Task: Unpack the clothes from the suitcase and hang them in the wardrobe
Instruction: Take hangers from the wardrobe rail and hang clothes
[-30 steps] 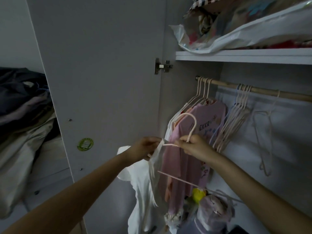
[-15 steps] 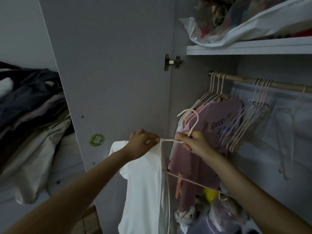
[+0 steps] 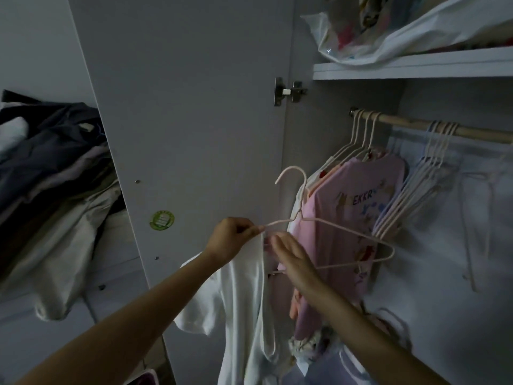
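Now my right hand [image 3: 291, 259] has let go of the hanger [image 3: 333, 240], fingers loose, while my left hand [image 3: 231, 240] pinches the hanger's end and white shirt [image 3: 244, 301] just below it, so threading can begin

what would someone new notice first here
In the centre, the left hand pinches a white shirt against the tip of a pale hanger, with the right hand open beside it. Behind them a pink printed shirt hangs from the wooden rail.
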